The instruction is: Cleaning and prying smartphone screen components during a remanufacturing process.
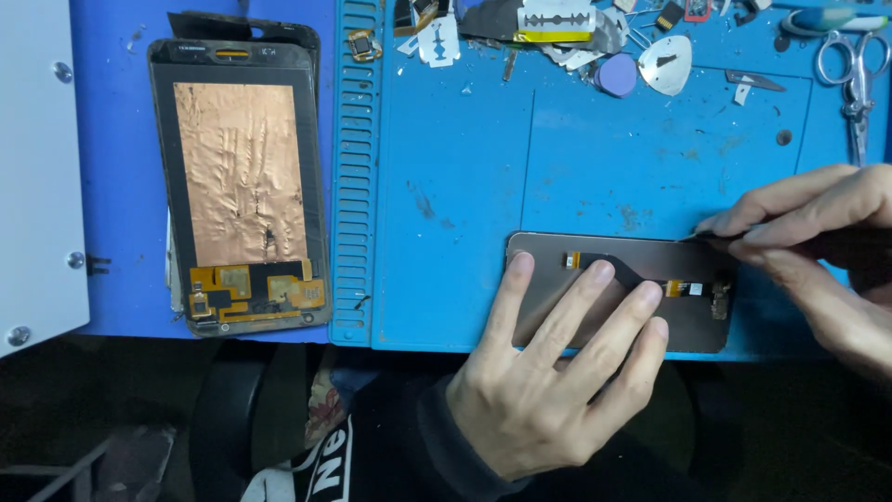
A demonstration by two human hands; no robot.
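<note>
Four fingers of the left hand (539,372) lie flat and spread on the dark phone screen panel (641,260), pinning it near the front edge of the blue work mat (446,186); nothing is gripped. The right hand (818,242) is pinched shut on a thin dark tool (734,238), tip at the panel's upper right corner. Risky spot: too much prying could crack the glass or tear the orange flex cable (683,288). Farther off, scissors (855,74) and a second screen assembly (243,186).
</note>
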